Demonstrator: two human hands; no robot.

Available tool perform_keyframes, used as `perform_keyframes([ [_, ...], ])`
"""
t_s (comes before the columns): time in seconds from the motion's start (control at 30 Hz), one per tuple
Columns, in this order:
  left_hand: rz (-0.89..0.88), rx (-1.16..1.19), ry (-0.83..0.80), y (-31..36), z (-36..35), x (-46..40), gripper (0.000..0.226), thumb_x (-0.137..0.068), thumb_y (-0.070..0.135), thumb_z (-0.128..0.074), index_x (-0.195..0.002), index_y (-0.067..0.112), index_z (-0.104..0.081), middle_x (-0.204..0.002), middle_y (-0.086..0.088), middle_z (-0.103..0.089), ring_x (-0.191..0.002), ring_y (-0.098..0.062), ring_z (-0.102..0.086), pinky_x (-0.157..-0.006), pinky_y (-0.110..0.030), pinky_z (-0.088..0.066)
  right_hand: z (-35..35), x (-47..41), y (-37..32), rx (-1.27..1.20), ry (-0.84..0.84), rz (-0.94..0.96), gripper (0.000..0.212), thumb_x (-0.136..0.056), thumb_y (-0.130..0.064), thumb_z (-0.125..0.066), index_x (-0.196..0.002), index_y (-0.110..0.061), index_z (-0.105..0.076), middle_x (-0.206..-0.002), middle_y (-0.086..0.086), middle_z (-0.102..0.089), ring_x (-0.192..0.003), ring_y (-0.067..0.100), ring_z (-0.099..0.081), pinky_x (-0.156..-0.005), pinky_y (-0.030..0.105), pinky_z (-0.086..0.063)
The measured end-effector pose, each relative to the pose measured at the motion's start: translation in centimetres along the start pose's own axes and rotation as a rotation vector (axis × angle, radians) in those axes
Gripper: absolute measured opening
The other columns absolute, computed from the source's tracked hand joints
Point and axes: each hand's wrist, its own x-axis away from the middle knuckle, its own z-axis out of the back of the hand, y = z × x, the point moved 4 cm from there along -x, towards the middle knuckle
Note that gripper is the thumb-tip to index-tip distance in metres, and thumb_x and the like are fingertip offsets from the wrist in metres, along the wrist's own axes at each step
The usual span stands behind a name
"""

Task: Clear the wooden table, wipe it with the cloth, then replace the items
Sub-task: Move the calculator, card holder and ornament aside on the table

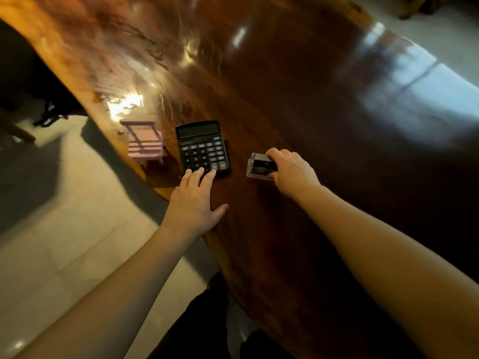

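**Mia:** Two bare arms were closest to the camera, one on each side. Both reached out over the wooden table [298,104].

**Ben:** What did the left hand [193,203] do?

**Mia:** It lay flat with its fingers spread apart. It held nothing. Its fingertips [201,173] touched the near edge of one black calculator [202,147].

**Ben:** And the right hand [291,171]?

**Mia:** It was closed around one small clear box [260,165] with something dark inside. That box sat low at the table top. I could not tell if it was lifted or touching the wood.

**Ben:** How many things were on the table?

**Mia:** I counted three. One calculator, one clear box, and one little pink chair [145,142]. It was a toy-sized chair with slats, and it stood upright near the table's left edge.

**Ben:** How were they lined up?

**Mia:** The pink chair was on the left, the calculator was just beside it in the middle, and the clear box was on the right, a bit apart from the calculator.

**Ben:** Did you see a cloth?

**Mia:** No, I could not see one.

**Ben:** What was the table like?

**Mia:** It was dark, shiny wood with bright light spots on it. A pale tiled floor [64,229] was beside it on the left.
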Motion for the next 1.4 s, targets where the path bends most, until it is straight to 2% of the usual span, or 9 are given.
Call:
perform_keyframes([
  [0.4, 0.006, 0.061, -0.015, -3.8, 0.2, -0.4, 0.097, -0.081, 0.065, -0.070, -0.157, 0.029, -0.021, -0.164, -0.003, -0.026, -0.153, -0.027, -0.013, -0.116, -0.050, -0.027, -3.2, -6.8, -2.8, 0.022, -0.036, -0.034, 0.061, -0.092, -0.021, -0.069, -0.145, -0.028, -0.039, -0.139, 0.006, -0.051, -0.131, 0.027, -0.043, -0.102, 0.056, -0.044],
  [0.5, 0.010, 0.052, 0.002, -3.9, 0.7, -0.7, 0.097, -0.081, 0.064, -0.069, -0.157, 0.030, -0.021, -0.164, -0.003, -0.026, -0.152, -0.027, -0.013, -0.115, -0.051, -0.029, -3.7, -7.1, -2.4, 0.018, -0.076, -0.028, 0.071, -0.093, -0.021, -0.068, -0.153, -0.029, -0.031, -0.157, 0.006, -0.037, -0.150, 0.029, -0.019, -0.115, 0.066, -0.024],
  [0.57, 0.006, 0.050, 0.010, -3.9, 1.2, -1.3, 0.097, -0.081, 0.064, -0.069, -0.157, 0.029, -0.021, -0.163, -0.004, -0.026, -0.152, -0.028, -0.014, -0.114, -0.052, -0.030, -3.5, -7.0, -2.3, 0.024, -0.106, -0.025, 0.080, -0.093, -0.023, -0.069, -0.157, -0.034, -0.022, -0.165, 0.005, -0.023, -0.153, 0.029, -0.008, -0.116, 0.067, -0.017],
  [0.63, -0.010, 0.064, 0.019, -3.7, 1.8, -2.0, 0.097, -0.081, 0.063, -0.070, -0.157, 0.028, -0.022, -0.162, -0.005, -0.027, -0.152, -0.029, -0.015, -0.113, -0.053, -0.031, -3.1, -6.4, -2.3, 0.020, -0.091, -0.026, 0.088, -0.091, -0.029, -0.071, -0.158, -0.037, -0.014, -0.168, 0.005, -0.015, -0.153, 0.030, -0.006, -0.116, 0.065, -0.018],
  [0.7, -0.032, 0.069, 0.035, -3.2, 2.7, -2.8, 0.096, -0.080, 0.062, -0.071, -0.156, 0.027, -0.023, -0.161, -0.005, -0.029, -0.151, -0.029, -0.017, -0.113, -0.054, -0.032, -2.3, -5.4, -2.5, -0.013, -0.026, -0.029, 0.090, -0.089, -0.036, -0.073, -0.157, -0.038, -0.014, -0.167, 0.005, -0.017, -0.152, 0.030, -0.011, -0.116, 0.064, -0.020],
  [0.87, -0.150, 0.061, 0.058, -1.1, 4.7, -4.0, 0.096, -0.078, 0.059, -0.075, -0.154, 0.021, -0.031, -0.158, -0.010, -0.034, -0.149, -0.033, -0.021, -0.113, -0.057, -0.032, 0.0, -1.0, -2.8, -0.086, 0.144, -0.049, 0.087, -0.085, -0.051, -0.071, -0.155, -0.038, -0.021, -0.163, 0.003, -0.030, -0.149, 0.028, -0.023, -0.115, 0.061, -0.029],
  [1.07, -0.329, 0.040, 0.037, 3.8, 6.3, -4.4, 0.103, -0.074, 0.068, -0.072, -0.156, 0.024, -0.027, -0.162, -0.010, -0.028, -0.151, -0.033, -0.015, -0.114, -0.058, -0.026, 2.3, 6.8, -1.5, -0.147, 0.234, -0.168, 0.092, -0.081, -0.066, -0.066, -0.154, -0.044, -0.014, -0.165, -0.001, -0.024, -0.151, 0.026, -0.018, -0.116, 0.057, -0.025],
  [1.2, -0.439, 0.062, -0.020, 8.4, 6.5, -3.8, 0.111, -0.067, 0.075, -0.070, -0.156, 0.028, -0.023, -0.164, -0.007, -0.024, -0.152, -0.031, -0.013, -0.115, -0.051, -0.021, 3.5, 13.4, -0.3, -0.171, 0.282, -0.281, 0.092, -0.080, -0.072, -0.061, -0.153, -0.048, -0.009, -0.166, -0.004, -0.018, -0.152, 0.025, -0.013, -0.118, 0.057, -0.020],
  [1.4, -0.699, 0.083, -0.101, 17.9, 6.4, 0.4, 0.118, -0.058, 0.090, -0.048, -0.156, 0.029, -0.023, -0.164, -0.006, -0.023, -0.152, -0.029, -0.012, -0.114, -0.054, -0.027, 5.0, 25.6, 1.8, -0.178, 0.445, -0.446, 0.092, -0.079, -0.076, -0.055, -0.155, -0.047, -0.011, -0.166, -0.002, -0.018, -0.152, 0.024, -0.011, -0.119, 0.057, -0.020],
])
